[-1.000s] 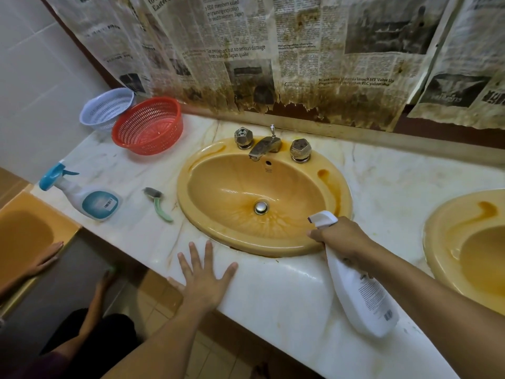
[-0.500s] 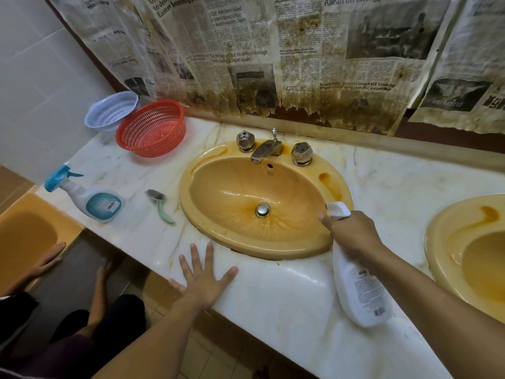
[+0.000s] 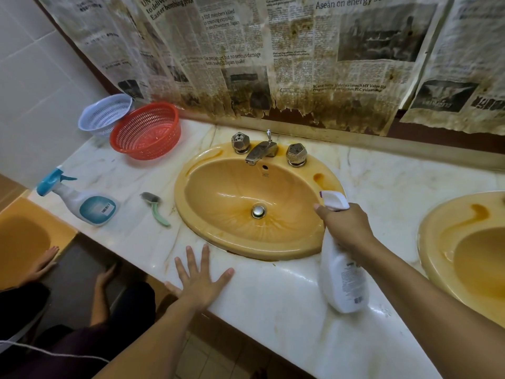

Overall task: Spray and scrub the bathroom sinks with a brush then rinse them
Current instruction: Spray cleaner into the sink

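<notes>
Midway along a veined, marble-look counter, a person aims cleaner at one of two ochre basins. At far left a blue-capped spray bottle lies on its side, near a pale basket and a red basket, both perforated plastic. A small green-handled brush lies just left of the bowl. The left hand rests flat on the counter's front edge, fingers straight and spread, holding nothing. The glossy oval sink, backed by tarnished faceted tap handles, shows darker streaks fanning from the drain. The right hand is wrapped round the neck of a white spray bottle, one finger at the trigger and the nozzle over the bowl's right rim (good coverage likely means sweeping the whole bowl, rim and soap hollows included, angled down so mist stays inside). A second sink sits at far right.
</notes>
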The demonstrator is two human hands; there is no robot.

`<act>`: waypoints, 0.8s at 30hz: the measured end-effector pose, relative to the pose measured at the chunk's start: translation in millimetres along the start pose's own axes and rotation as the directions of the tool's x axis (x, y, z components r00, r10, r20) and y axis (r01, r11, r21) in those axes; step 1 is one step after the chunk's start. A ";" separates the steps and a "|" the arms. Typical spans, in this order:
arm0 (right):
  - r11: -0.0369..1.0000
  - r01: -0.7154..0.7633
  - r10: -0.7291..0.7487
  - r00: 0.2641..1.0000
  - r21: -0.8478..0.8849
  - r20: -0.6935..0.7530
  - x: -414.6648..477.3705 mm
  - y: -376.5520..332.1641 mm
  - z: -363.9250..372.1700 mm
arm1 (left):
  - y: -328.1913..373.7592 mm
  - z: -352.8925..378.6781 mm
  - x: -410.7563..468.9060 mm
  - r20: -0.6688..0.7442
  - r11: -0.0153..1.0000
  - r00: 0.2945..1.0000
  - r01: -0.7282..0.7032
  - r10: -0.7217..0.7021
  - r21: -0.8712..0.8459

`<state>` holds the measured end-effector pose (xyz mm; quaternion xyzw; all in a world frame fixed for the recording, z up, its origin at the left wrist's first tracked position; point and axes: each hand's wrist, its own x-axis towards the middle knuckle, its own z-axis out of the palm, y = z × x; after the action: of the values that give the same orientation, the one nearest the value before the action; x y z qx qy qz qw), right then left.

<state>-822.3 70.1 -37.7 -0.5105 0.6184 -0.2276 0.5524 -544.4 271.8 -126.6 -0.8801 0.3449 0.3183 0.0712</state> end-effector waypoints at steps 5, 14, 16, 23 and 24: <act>0.992 0.039 -0.059 0.985 0.123 0.162 -2.4 -10.7 4.7 | -0.9 -0.9 0.2 0.009 1.000 1.000 -0.001 0.002 -0.008; 0.987 -0.128 0.158 0.893 -0.099 0.421 -2.3 -4.9 12.8 | -2.4 -4.3 -0.1 0.042 1.000 0.999 -0.007 0.008 -0.015; 0.972 -0.133 0.206 0.881 -0.195 0.427 -1.7 -6.3 5.4 | -2.7 -4.7 0.2 0.042 1.000 0.999 -0.012 0.013 -0.021; 0.975 -0.080 0.137 0.951 -0.207 0.279 -6.6 3.6 7.5 | -4.4 -1.8 2.6 0.017 0.999 1.000 -0.019 0.019 -0.038; 0.983 -0.076 0.115 0.964 -0.167 0.238 -8.7 4.5 10.9 | -4.7 -1.3 3.0 0.012 0.999 1.000 -0.021 0.021 -0.037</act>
<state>-815.2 82.5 -40.7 -0.5461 0.5850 -0.0861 0.5934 -539.0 273.2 -127.8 -0.8757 0.3480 0.3305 0.0538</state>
